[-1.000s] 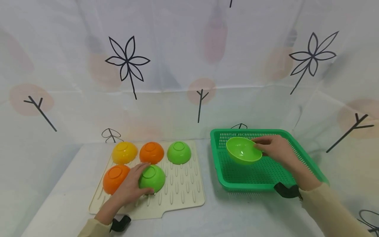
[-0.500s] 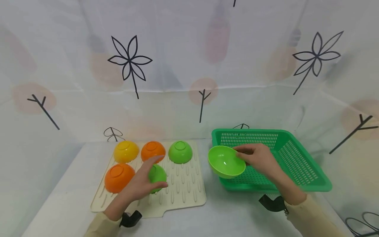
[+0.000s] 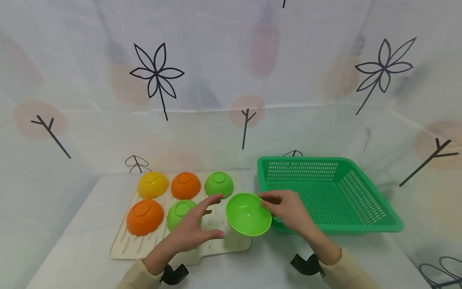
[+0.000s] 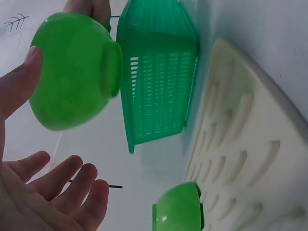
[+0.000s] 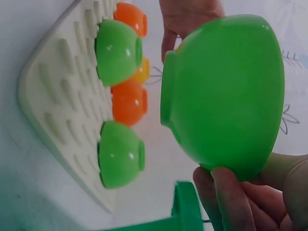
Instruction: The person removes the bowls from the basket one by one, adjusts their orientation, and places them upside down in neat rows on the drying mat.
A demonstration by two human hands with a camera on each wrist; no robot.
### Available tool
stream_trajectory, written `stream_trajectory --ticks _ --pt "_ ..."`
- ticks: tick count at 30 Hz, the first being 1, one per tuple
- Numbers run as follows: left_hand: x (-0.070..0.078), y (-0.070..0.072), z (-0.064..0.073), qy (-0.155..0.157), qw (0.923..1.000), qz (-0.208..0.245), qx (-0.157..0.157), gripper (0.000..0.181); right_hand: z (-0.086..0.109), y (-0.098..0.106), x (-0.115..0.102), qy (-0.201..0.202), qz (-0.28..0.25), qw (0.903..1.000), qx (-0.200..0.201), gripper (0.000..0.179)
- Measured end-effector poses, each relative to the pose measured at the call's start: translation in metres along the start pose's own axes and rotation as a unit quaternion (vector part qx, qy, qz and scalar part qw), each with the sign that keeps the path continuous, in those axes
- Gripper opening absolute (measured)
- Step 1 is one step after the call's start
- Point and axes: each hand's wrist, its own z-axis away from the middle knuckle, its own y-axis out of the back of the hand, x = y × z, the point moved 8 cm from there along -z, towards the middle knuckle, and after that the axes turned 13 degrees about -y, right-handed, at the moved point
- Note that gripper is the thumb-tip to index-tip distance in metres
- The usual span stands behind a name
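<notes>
A bright green bowl [image 3: 248, 214] is pinched at its right rim by my right hand [image 3: 288, 210], thumb inside and fingers beneath. Its hollow side faces me in the head view, and it overlaps the right part of the cream ribbed drying mat [image 3: 231, 243]. My left hand [image 3: 193, 228] reaches toward the bowl's left side, thumb and fingers spread apart, holding nothing. In the left wrist view the green bowl [image 4: 72, 72] shows its outside and foot ring beside the left thumb. Behind the left hand, another green bowl [image 3: 178, 212] lies upside down on the mat, partly hidden.
Upside down on the mat also sit a yellow bowl [image 3: 153, 185], two orange bowls, one at the back [image 3: 185, 185] and one in front [image 3: 145, 217], and a green bowl [image 3: 219, 184] at the back right. A green slotted basket [image 3: 375, 196] stands to the right.
My right hand has carried the green bowl leftward out of the basket to the mat's right side. My left hand has let go of the front green bowl on the mat and moved right.
</notes>
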Motion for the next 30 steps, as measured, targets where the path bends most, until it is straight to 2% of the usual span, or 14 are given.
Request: stream_trajectory --ticks 2,10,22,30 --pt "0.001 -0.005 -0.002 -0.005 0.9999 0.014 -0.002 0.089 0.000 -0.005 0.001 0.001 -0.001 1.0000 0.009 0.021" --pt "0.000 -0.019 -0.005 0.026 0.9976 0.064 -0.014 0.091 0.000 -0.019 0.005 -0.016 -0.010 0.9994 0.029 0.019" --pt "0.001 -0.016 -0.008 0.012 0.9983 0.058 0.001 0.100 0.006 -0.020 -0.002 0.017 -0.013 0.9971 0.073 0.025" --pt "-0.005 -0.009 -0.007 -0.006 0.9989 0.043 0.016 0.108 0.013 -0.024 -0.008 0.071 -0.023 0.9944 0.074 0.037"
